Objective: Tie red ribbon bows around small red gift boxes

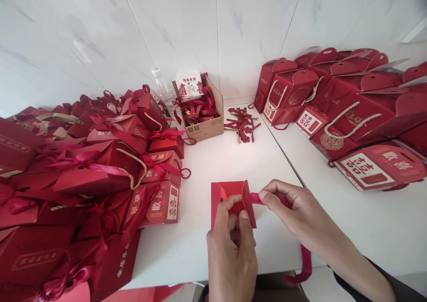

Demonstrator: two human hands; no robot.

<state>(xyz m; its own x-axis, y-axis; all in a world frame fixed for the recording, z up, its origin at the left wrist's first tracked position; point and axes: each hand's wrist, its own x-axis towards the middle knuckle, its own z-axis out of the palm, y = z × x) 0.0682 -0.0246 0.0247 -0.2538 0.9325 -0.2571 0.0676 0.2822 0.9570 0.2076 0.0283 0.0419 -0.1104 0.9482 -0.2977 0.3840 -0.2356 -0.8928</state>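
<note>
The small red box (216, 204) sits at the frame's lower centre, the left hand (233, 246) curled against it, exact grip unclear; the right hand (290, 208) pinches the ribbon (255, 198) beside the box flap (246, 196). A hard pull might crease that flap; the loose tail (306, 259), drooping by the bench's (196, 171) edge, might snag.

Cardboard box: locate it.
In the head view, the cardboard box stands near the wall, just left of centre, between the clear bottle and loose red pieces.

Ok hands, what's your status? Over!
Left hand on small open-topped red cardboard box. Right hand pinching dark-pink fabric ribbon beside box. Bow-tied red cardboard boxes piled left, not blocking.
</note>
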